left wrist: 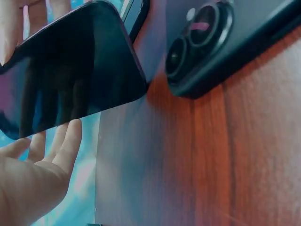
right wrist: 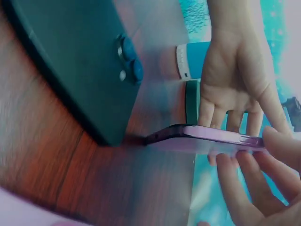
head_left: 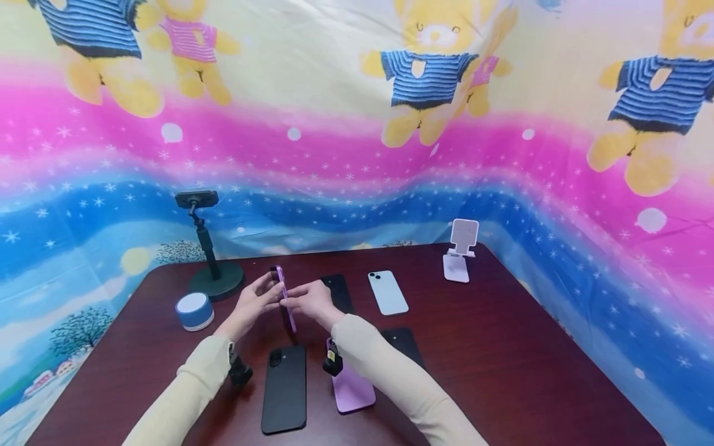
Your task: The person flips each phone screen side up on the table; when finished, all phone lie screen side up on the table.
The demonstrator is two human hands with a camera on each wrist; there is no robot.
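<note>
Between both hands a purple-framed smartphone [head_left: 286, 303] stands on edge, its lower end close over the brown table [head_left: 502, 371]. My left hand [head_left: 253, 305] holds it from the left, fingers reaching behind it in the right wrist view. From the other side my right hand [head_left: 312, 301] grips it, thumb at its edge. The dark screen [left wrist: 70, 75] faces the left wrist camera; its purple back [right wrist: 178, 145] shows in the right wrist view. Nearer me lies a black smartphone [head_left: 284, 390], camera side up. A purple smartphone [head_left: 355, 391] lies partly under my right forearm.
A black phone [head_left: 338, 291] lies behind my right hand, another [head_left: 404, 342] beyond the forearm. A white phone [head_left: 388, 293] lies farther back. A white phone stand [head_left: 458, 254] stands back right. At left are a dark stand [head_left: 217, 282] and a blue-and-white cylinder [head_left: 195, 313].
</note>
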